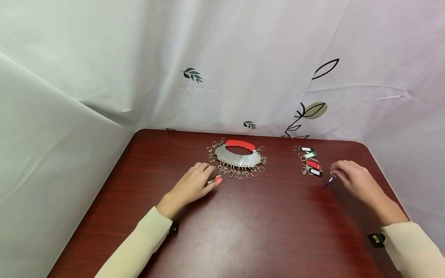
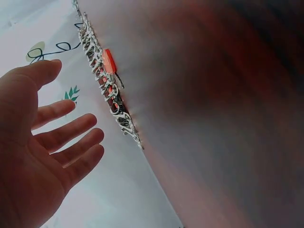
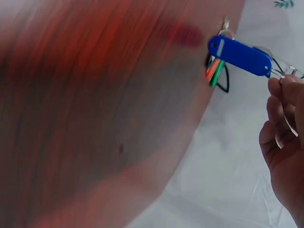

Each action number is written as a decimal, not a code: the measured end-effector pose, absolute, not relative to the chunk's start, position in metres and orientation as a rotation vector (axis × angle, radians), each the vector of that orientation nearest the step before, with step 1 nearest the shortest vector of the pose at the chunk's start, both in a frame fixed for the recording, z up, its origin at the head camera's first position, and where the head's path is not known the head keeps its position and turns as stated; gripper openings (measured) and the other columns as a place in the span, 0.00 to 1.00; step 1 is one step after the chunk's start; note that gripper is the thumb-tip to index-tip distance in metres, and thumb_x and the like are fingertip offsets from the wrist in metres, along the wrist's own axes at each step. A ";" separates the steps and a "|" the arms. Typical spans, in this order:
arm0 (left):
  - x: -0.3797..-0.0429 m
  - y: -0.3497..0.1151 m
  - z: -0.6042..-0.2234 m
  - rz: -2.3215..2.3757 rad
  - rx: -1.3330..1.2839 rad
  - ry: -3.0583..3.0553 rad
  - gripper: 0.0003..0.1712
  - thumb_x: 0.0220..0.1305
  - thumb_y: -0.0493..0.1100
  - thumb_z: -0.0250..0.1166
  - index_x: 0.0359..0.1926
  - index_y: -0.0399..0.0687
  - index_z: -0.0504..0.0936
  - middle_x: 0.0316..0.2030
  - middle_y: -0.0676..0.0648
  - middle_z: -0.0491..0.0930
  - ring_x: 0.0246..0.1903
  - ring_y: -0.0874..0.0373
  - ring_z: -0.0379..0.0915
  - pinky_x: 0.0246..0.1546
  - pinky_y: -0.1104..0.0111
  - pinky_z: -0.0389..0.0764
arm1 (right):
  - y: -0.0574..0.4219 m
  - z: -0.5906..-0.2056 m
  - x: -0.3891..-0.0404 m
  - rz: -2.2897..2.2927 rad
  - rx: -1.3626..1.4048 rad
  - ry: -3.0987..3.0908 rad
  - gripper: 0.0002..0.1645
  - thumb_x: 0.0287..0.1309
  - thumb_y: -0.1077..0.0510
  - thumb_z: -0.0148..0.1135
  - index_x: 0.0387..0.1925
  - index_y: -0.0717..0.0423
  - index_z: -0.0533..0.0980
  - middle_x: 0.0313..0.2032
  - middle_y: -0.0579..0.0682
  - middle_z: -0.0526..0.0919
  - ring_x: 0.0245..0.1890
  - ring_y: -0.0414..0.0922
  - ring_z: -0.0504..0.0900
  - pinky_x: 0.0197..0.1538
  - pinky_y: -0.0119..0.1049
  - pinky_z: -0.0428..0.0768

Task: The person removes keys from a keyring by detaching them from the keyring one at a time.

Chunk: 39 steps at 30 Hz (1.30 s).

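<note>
My right hand pinches a blue key tag by its metal ring, and the tag hangs below the fingertips. My left hand is held over the table with relaxed, spread fingers and nothing in it, as the left wrist view shows. By its thumb lies a red key tag, partly hidden by the hand in the head view. Beyond it is a curved metal plate with a red handle and many ring clips around its edge.
To the left of my right hand lies a column of key tags: a black tag, a green tag, a red tag and another black tag. White curtains surround the dark red wooden table at the back and sides.
</note>
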State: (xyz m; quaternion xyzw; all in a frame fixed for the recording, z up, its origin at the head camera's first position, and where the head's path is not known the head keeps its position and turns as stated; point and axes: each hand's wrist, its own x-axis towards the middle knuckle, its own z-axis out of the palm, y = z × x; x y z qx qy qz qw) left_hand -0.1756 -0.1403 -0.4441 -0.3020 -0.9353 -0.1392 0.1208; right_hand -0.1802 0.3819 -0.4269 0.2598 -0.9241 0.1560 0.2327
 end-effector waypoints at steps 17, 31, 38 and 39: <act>-0.178 -0.139 -0.439 -0.305 -0.960 -2.693 0.17 0.66 0.49 0.71 0.46 0.42 0.81 0.39 0.45 0.80 0.42 0.46 0.77 0.45 0.53 0.80 | 0.353 -0.441 -0.202 0.017 1.116 -2.533 0.18 0.44 0.65 0.77 0.34 0.50 0.76 0.29 0.48 0.80 0.29 0.47 0.72 0.29 0.45 0.76; -0.182 -0.134 -0.435 -0.196 -0.915 -2.819 0.16 0.63 0.46 0.72 0.44 0.41 0.80 0.39 0.41 0.82 0.38 0.44 0.76 0.43 0.54 0.82 | 0.333 -0.452 -0.216 -0.100 1.204 -2.479 0.14 0.48 0.71 0.71 0.35 0.54 0.77 0.35 0.54 0.80 0.36 0.53 0.80 0.33 0.48 0.82; -0.191 -0.123 -0.434 -0.288 -0.854 -2.942 0.14 0.70 0.49 0.66 0.37 0.42 0.78 0.34 0.43 0.78 0.39 0.42 0.77 0.46 0.53 0.79 | 0.334 -0.458 -0.216 -0.089 1.217 -2.458 0.11 0.50 0.69 0.70 0.30 0.55 0.75 0.30 0.52 0.76 0.32 0.52 0.78 0.33 0.47 0.82; -0.193 -0.121 -0.434 -0.302 -0.843 -2.969 0.14 0.71 0.49 0.66 0.38 0.42 0.78 0.35 0.43 0.78 0.40 0.42 0.77 0.47 0.52 0.79 | 0.334 -0.459 -0.216 -0.083 1.219 -2.455 0.11 0.51 0.69 0.69 0.30 0.55 0.75 0.30 0.52 0.76 0.32 0.52 0.78 0.33 0.47 0.81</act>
